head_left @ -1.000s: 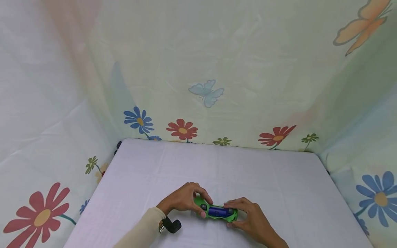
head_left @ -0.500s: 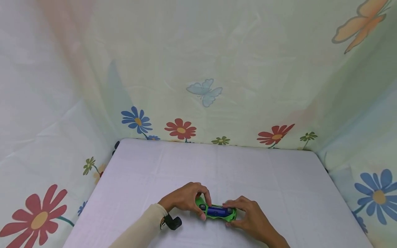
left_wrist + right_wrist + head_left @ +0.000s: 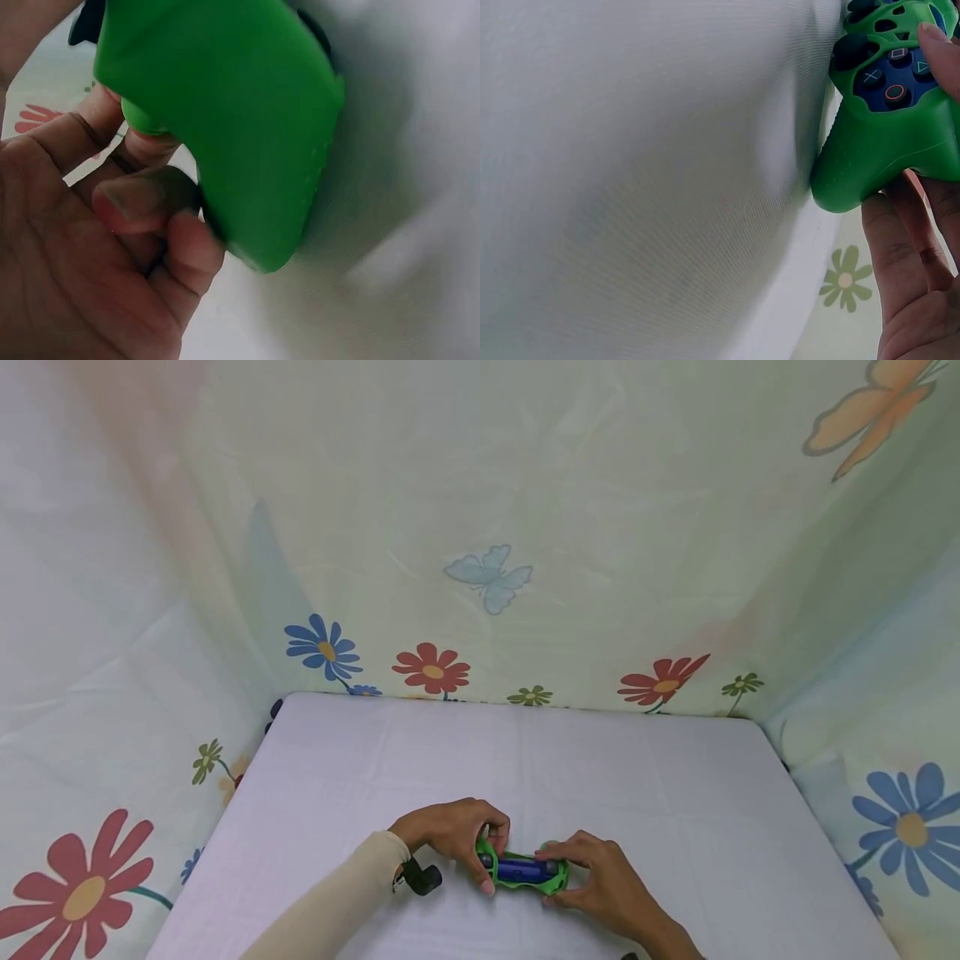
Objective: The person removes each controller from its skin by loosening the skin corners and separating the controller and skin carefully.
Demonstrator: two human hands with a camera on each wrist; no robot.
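Note:
A blue game controller [image 3: 521, 870] in a green silicone cover [image 3: 555, 885] is held low over the front middle of the table, its two black thumbsticks facing down toward the cloth. The left hand [image 3: 453, 828] pinches the cover at the controller's left end, thumb on the near side and fingers curled on the far side. In the left wrist view, smooth green cover [image 3: 225, 135] hides that grip, with fingertips tucked at its edge. The right hand [image 3: 607, 881] grips the right end; its wrist view shows the face buttons [image 3: 895, 92] through the cover's opening and the thumb near them.
White cloth covers the table [image 3: 525, 760]. Curtains printed with flowers and butterflies [image 3: 491, 578] stand behind it and at both sides. A black camera [image 3: 423, 878] sits on the left wrist, beside the beige sleeve [image 3: 337, 897].
The left index finger has curled in further at the controller's left end, and the green cover's edge there stands higher. The right hand keeps its hold. The head view has shifted slightly.

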